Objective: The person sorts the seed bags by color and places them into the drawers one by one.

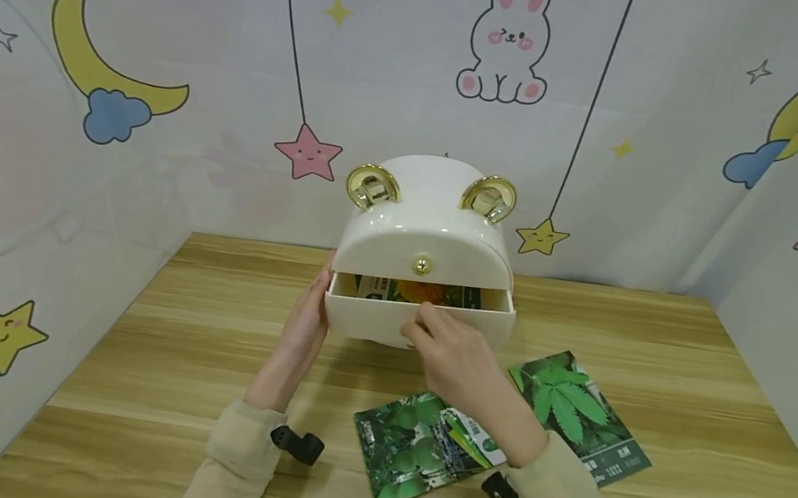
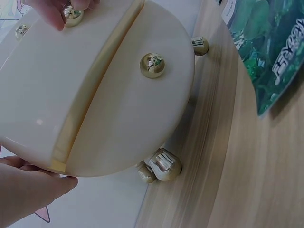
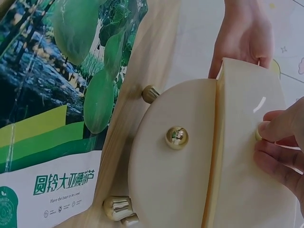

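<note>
A glossy white storage box (image 1: 438, 241) with gold ears stands at the back of the table, its drawer (image 1: 352, 314) pulled partway out. Printed packets (image 1: 431, 294) lie inside the drawer. My right hand (image 1: 456, 357) is at the drawer front, where its fingertips pinch a small gold knob (image 3: 258, 135). Against the box's left side rests my left hand (image 1: 308, 317), fingers extended along the wall and the thumb side near the front edge. Below the drawer, a lower front panel (image 2: 126, 114) with another gold knob (image 2: 152, 65) shows in the left wrist view.
A seed packet picturing green gourds (image 1: 410, 452) lies in front of the box, partly under my right forearm. Another packet with a green leaf (image 1: 578, 411) lies to the right. Behind the wooden table (image 1: 224, 310) hangs a cartoon-printed curtain (image 1: 409, 57).
</note>
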The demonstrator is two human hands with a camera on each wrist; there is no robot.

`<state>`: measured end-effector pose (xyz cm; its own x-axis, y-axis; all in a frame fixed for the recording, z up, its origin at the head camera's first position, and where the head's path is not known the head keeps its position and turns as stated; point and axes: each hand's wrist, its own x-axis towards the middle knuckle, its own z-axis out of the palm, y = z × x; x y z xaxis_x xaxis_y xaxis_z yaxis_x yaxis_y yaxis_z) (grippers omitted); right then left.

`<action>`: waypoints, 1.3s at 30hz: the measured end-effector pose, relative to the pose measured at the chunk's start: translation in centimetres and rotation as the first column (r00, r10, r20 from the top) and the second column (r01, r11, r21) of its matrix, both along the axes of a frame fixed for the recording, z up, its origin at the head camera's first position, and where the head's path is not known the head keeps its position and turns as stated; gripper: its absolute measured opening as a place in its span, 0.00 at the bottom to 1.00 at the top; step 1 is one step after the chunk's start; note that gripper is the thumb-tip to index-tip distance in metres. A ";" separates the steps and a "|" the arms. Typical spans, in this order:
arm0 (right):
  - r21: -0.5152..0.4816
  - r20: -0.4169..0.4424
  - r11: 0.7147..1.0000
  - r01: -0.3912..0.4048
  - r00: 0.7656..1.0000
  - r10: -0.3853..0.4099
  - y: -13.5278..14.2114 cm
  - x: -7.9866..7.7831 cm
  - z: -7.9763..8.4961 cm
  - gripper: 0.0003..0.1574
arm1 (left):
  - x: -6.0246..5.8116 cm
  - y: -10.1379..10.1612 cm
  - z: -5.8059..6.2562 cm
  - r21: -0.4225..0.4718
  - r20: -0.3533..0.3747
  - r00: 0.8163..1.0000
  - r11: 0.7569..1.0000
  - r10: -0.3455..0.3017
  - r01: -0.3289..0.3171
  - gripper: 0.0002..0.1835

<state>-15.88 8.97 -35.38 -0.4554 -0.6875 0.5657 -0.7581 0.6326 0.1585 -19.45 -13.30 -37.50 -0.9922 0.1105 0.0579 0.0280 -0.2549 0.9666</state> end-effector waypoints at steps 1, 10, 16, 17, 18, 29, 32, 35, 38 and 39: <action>-0.005 0.001 1.000 -0.002 1.000 0.002 0.0 -0.1 0.0 0.14 | 0.0 0.0 0.0 -0.002 -0.006 1.000 1.000 -0.001 0.001 0.25; -0.007 0.004 1.000 -0.001 1.000 0.001 0.0 -0.7 -0.1 0.15 | 0.1 -0.1 -0.1 -0.031 -0.012 1.000 1.000 -0.006 0.006 0.25; -0.026 0.003 1.000 0.006 1.000 -0.006 -0.2 -1.1 -0.2 0.15 | 0.1 -0.1 0.0 -0.032 -0.011 1.000 0.999 -0.013 0.013 0.25; -0.030 0.000 1.000 0.008 1.000 -0.008 -0.2 -1.1 -0.2 0.15 | 0.2 -0.1 0.0 -0.030 -0.012 1.000 0.999 -0.016 0.016 0.25; -0.036 -0.003 0.999 0.007 1.000 -0.008 -0.2 -1.2 -0.3 0.15 | 0.2 -0.2 0.0 -0.028 -0.007 1.000 1.000 -0.015 0.015 0.25; -0.093 -0.028 0.996 0.001 1.000 -0.003 -0.4 -1.8 -0.4 0.14 | 0.1 -0.2 0.0 -0.004 -0.006 1.000 1.000 -0.007 0.007 0.26; -0.104 -0.052 0.995 -0.008 0.999 0.002 -0.5 -2.0 -0.5 0.16 | 0.1 -0.2 0.0 -0.007 -0.012 1.000 1.000 -0.015 0.015 0.26; -0.109 -0.069 0.994 -0.009 0.998 0.001 -0.5 -2.2 -0.6 0.16 | 0.2 -0.2 -0.1 -0.016 -0.016 1.000 1.000 -0.020 0.020 0.26; -0.110 -0.070 0.994 -0.003 0.998 -0.005 -0.6 -2.3 -0.6 0.16 | 0.2 -0.2 -0.1 -0.026 -0.021 0.999 0.999 -0.026 0.025 0.27; -0.110 -0.069 0.994 -0.001 0.998 -0.006 -0.6 -2.3 -0.6 0.15 | 0.2 -0.2 -0.1 -0.026 -0.020 0.999 0.999 -0.026 0.025 0.27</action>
